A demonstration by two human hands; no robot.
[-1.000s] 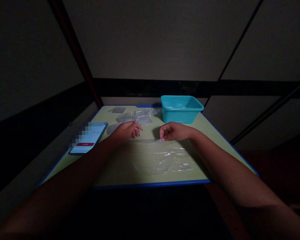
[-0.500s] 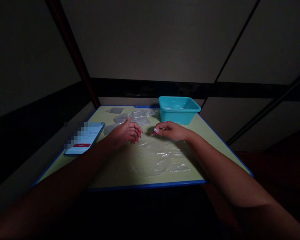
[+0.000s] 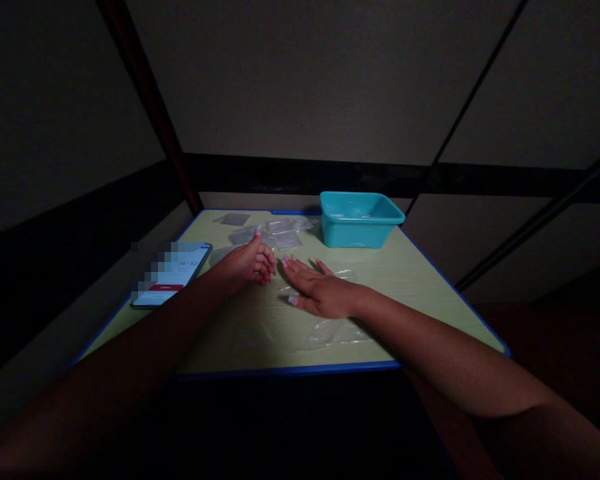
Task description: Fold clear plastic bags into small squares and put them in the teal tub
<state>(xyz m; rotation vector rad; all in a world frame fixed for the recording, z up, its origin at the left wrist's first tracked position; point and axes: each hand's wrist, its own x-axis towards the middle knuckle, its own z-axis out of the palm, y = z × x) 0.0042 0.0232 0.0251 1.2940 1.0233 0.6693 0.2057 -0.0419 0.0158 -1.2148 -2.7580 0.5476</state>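
**Clear film (image 3: 347, 332) under the right hand (image 3: 325, 292): hazards and surroundings**

Hazards, left to right. The phone (image 3: 177, 275) lies near the left edge of the bench (image 3: 415, 293), close beside the left forearm (image 3: 173, 323); an outward sweep of that arm could push it off. The left hand (image 3: 250, 261) is thumb up, its fingers loosely curled around nothing visible. Flat plastic packets (image 3: 286, 240) lie just beyond it; a careless reach could scatter them. The right hand is palm down, its fingers straight and slightly spread, gripping nothing. It covers part of the film, which lies on the middle of the bench toward the near edge. Uneven sideways pressure could crease the film or pull it askew. Dim light and transparency hide its border, so an edge could be folded under unnoticed.

Surface and room, left to right. A dark red post (image 3: 153, 110) rises at the corner. Behind the bench, grey wall panels (image 3: 300, 87) meet a dark horizontal band (image 3: 260, 173). The bench top is pale yellow-green with blue edging (image 3: 300, 370). The teal basin (image 3: 357, 233) stands at its far right; pale patches inside cannot be identified. The area beyond is too dark to read.
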